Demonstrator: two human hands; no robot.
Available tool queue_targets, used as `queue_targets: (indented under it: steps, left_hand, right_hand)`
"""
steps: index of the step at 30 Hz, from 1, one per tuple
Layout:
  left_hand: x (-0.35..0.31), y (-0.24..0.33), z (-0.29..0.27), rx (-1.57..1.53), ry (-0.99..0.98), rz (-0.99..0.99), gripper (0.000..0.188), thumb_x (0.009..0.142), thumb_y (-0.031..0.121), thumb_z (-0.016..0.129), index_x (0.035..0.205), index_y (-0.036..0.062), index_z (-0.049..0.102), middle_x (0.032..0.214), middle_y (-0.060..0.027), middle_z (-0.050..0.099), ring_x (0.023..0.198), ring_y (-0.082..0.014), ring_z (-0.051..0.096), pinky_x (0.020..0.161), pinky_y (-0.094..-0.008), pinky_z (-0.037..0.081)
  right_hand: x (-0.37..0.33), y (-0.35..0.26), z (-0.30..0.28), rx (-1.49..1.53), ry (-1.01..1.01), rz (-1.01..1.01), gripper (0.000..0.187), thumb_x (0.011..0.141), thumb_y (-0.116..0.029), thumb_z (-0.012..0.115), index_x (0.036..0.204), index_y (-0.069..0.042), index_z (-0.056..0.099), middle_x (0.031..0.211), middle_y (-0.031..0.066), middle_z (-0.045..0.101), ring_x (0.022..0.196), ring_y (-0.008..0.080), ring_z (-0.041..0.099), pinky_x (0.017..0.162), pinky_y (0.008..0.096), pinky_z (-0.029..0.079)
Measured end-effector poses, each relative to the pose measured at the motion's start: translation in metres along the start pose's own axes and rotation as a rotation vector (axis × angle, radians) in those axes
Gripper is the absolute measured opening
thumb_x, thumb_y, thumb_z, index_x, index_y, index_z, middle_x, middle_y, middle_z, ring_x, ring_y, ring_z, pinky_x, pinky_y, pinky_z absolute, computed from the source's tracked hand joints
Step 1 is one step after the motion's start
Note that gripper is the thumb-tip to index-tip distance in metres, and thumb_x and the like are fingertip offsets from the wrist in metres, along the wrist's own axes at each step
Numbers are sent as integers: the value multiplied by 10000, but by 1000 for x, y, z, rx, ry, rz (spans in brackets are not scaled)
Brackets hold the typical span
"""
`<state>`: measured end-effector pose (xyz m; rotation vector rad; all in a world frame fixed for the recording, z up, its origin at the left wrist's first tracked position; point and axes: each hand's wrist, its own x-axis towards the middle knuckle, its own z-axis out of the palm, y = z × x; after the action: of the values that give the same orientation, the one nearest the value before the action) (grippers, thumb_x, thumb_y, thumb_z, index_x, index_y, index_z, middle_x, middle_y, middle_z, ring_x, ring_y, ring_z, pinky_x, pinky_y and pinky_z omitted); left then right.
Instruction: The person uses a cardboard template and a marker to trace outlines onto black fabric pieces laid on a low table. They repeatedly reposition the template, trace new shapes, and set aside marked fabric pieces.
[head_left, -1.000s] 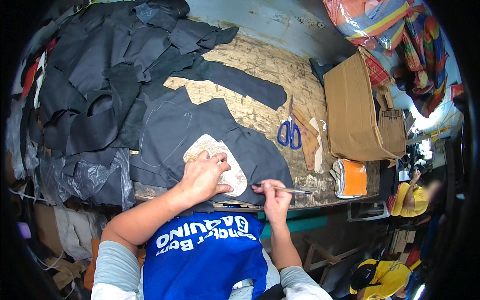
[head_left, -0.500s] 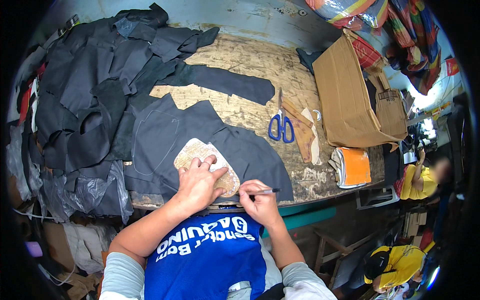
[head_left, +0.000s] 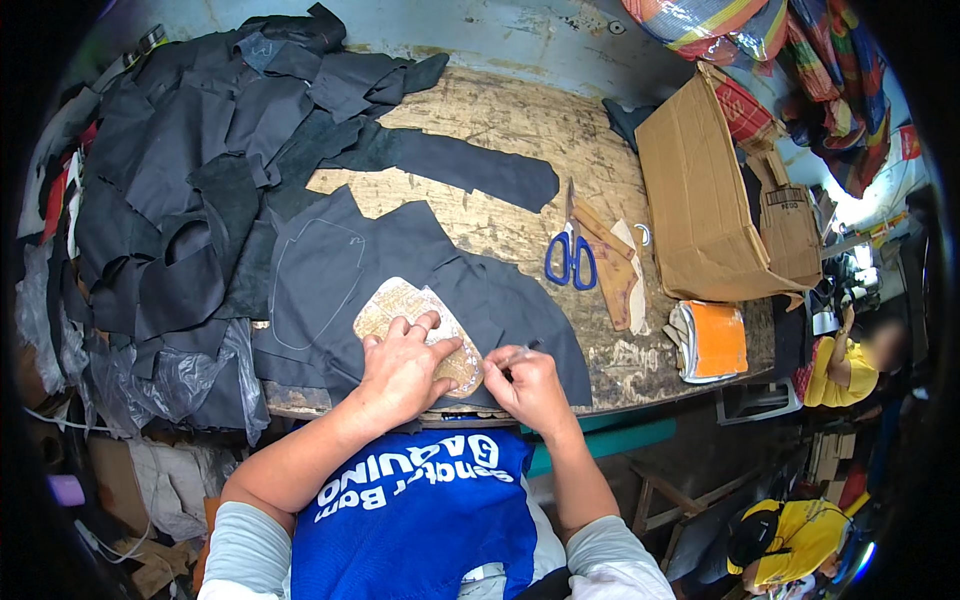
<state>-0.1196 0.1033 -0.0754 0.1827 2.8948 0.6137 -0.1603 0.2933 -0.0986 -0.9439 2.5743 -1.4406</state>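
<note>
A tan, worn template with rounded corners (head_left: 398, 300) lies flat on a sheet of dark leather (head_left: 425, 240) at the table's near edge. My left hand (head_left: 402, 372) presses down on it with the fingers spread. Closed around a pen (head_left: 520, 354), my right hand (head_left: 527, 388) is beside the template's right edge; the pen's tip is hidden by the fingers. To the left of the template, a pale outline (head_left: 315, 285) of a similar shape is drawn on the leather.
Dark leather pieces (head_left: 180, 150) are heaped at the left. Blue-handled scissors (head_left: 571, 260) lie beside tan pattern pieces (head_left: 612, 275) on the wooden table (head_left: 500, 110). At the right are a cardboard box (head_left: 700, 190) and an orange folded cloth (head_left: 716, 338). People in yellow (head_left: 845, 370) are farther right.
My right hand has slid slightly upward along the template's right edge, and the pen has tilted. The left hand stays on the template. The whole view has shifted a little.
</note>
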Motion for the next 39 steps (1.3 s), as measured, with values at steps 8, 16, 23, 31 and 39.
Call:
queue_targets:
  steps: [8, 16, 23, 31, 39]
  left_hand:
    - [-11, -2, 12, 108, 49, 56, 514, 736, 327, 712, 1229, 246, 595, 1434, -138, 345, 1331, -349, 292, 894, -728, 295]
    - [-47, -3, 27, 20, -99, 194, 516, 781, 367, 665, 1275, 253, 569, 1495, -148, 264, 1395, -378, 179, 912, -814, 113]
    - [-44, -3, 26, -11, -114, 195, 522, 787, 335, 667, 1286, 228, 559, 1504, -155, 240, 1397, -388, 164, 894, -826, 109]
    - [-45, -4, 28, -44, -101, 187, 538, 778, 335, 680, 1289, 219, 557, 1502, -155, 241, 1399, -390, 155, 895, -827, 95]
    - [-42, -5, 29, -174, -86, 85, 643, 763, 317, 706, 1334, 123, 485, 1484, -255, 166, 1401, -400, 136, 940, -798, 75]
  right_hand:
    - [69, 8, 35, 183, 188, -68, 124, 857, -59, 621, 787, 43, 633, 780, 111, 669, 661, 174, 632, 604, 278, 493]
    - [100, 9, 83, 299, 70, 15, 81, 840, -48, 625, 849, 32, 639, 746, 60, 652, 669, 96, 608, 596, 241, 485]
    - [98, 8, 84, 190, 93, -35, 77, 804, -36, 629, 828, 34, 652, 756, 102, 673, 655, 155, 640, 610, 270, 503]
    - [94, 14, 91, 174, 195, -106, 77, 803, -20, 629, 867, 15, 653, 786, 98, 680, 663, 155, 641, 606, 268, 504]
    - [76, -3, 73, 2, 321, -161, 142, 804, -42, 640, 943, -12, 639, 860, 151, 665, 726, 289, 656, 626, 337, 515]
